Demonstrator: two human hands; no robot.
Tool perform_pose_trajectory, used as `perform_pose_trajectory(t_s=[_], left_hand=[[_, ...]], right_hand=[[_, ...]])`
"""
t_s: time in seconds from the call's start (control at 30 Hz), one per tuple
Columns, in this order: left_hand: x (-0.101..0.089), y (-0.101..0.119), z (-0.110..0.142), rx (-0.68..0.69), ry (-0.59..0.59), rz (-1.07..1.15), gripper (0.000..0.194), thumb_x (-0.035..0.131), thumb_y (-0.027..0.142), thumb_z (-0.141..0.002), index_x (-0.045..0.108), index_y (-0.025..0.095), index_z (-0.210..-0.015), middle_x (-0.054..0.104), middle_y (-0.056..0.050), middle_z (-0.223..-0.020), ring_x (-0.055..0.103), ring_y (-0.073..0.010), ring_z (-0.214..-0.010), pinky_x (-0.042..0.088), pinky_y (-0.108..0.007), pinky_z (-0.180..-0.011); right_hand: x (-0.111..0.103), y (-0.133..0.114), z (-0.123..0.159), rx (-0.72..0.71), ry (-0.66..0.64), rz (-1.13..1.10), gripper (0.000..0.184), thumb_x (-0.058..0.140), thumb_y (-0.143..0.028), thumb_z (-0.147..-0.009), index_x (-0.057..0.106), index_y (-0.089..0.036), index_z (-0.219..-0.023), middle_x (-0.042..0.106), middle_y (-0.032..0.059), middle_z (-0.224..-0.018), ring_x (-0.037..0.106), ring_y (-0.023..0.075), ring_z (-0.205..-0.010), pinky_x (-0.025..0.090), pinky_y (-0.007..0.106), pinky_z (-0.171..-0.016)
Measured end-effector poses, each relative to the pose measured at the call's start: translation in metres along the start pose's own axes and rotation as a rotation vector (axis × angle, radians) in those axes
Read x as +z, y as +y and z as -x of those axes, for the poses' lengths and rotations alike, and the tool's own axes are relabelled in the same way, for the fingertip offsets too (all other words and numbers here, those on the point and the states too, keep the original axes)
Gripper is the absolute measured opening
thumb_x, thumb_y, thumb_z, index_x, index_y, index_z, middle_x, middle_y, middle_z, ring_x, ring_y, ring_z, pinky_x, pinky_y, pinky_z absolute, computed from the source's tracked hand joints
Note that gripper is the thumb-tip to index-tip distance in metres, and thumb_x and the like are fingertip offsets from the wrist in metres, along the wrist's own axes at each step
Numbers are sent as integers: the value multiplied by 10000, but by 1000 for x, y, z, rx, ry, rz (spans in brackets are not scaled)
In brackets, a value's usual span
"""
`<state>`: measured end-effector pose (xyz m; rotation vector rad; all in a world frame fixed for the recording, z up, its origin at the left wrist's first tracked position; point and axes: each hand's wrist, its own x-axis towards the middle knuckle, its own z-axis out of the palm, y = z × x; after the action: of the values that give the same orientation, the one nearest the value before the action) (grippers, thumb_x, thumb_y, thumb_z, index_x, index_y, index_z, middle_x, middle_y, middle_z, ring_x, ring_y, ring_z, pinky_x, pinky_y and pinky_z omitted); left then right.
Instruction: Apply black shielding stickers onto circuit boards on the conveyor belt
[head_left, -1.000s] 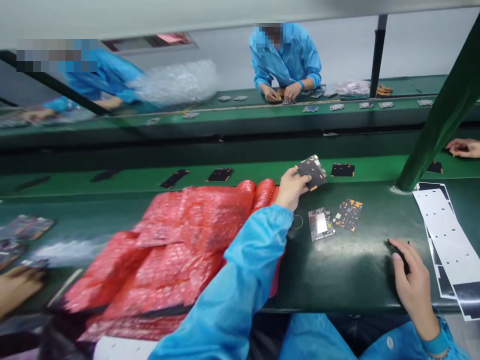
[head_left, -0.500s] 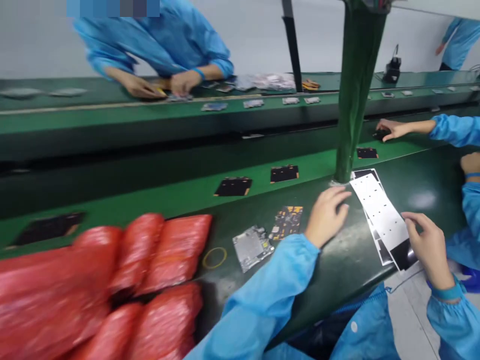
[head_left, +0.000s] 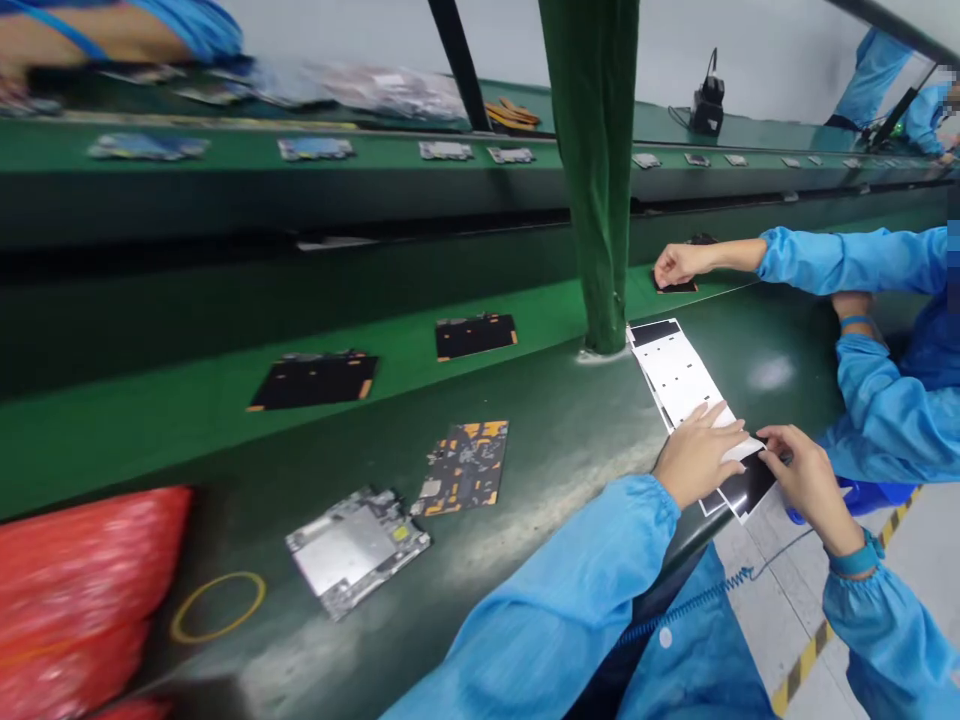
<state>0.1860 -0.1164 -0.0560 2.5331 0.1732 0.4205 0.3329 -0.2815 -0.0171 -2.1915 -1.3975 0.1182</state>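
A white sheet with small black marks (head_left: pixel 679 375) lies on the green bench, with a black section (head_left: pixel 746 488) showing at its near end. Another sheet edge peeks out beneath it. My left hand (head_left: pixel 697 455) rests on the white sheet, fingers spread. At the sheet's right edge, my right hand (head_left: pixel 810 485) has thumb and forefinger pinched on the white layer where it borders the black section. To the left of my arm lie a circuit board with a silver plate (head_left: pixel 349 550) and a dark circuit board with orange patches (head_left: pixel 465 465).
Black-covered boards (head_left: pixel 319 382) sit along the bright green strip. A green-wrapped post (head_left: pixel 604 200) rises behind the sheets. Red plastic packages (head_left: pixel 82 580) and a yellow rubber band (head_left: pixel 217 607) are at left. A co-worker's hand (head_left: pixel 679 263) touches a black board at right.
The view has swung right. My left hand has come onto the white sheet, and my right fingers have closed on its edge. The co-worker's hand has lowered to a board on the strip.
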Motion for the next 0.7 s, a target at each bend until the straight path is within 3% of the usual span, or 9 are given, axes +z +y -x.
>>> perform_pose_trajectory(t_s=[0.27, 0.53, 0.7], left_hand=[[1, -3, 0, 4, 62, 85, 265, 681, 348, -1016, 775, 315, -1261, 757, 43, -1351, 534, -231, -1483, 365, -469, -1304], [-1, -1, -1, -7, 65, 139, 250, 669, 338, -1020, 784, 317, -1241, 765, 47, -1331, 547, -231, -1470, 361, -484, -1307], [0, -2, -1, -1, 64, 161, 247, 674, 328, -1018, 786, 321, -1238, 761, 52, -1334, 548, -238, -1470, 370, -496, -1302]], right_hand=[[-15, 4, -2, -305, 20, 86, 225, 579, -327, -1057, 797, -274, -1065, 746, 58, -949, 731, 210, -865, 609, 337, -772], [-15, 8, -2, -335, 82, 177, 194, 615, -324, -1049, 793, -245, -1038, 786, 65, -970, 749, 208, -886, 619, 349, -789], [-16, 8, -8, -370, 59, 150, 189, 627, -342, -1045, 793, -252, -1048, 811, 42, -930, 773, 216, -859, 634, 485, -1000]])
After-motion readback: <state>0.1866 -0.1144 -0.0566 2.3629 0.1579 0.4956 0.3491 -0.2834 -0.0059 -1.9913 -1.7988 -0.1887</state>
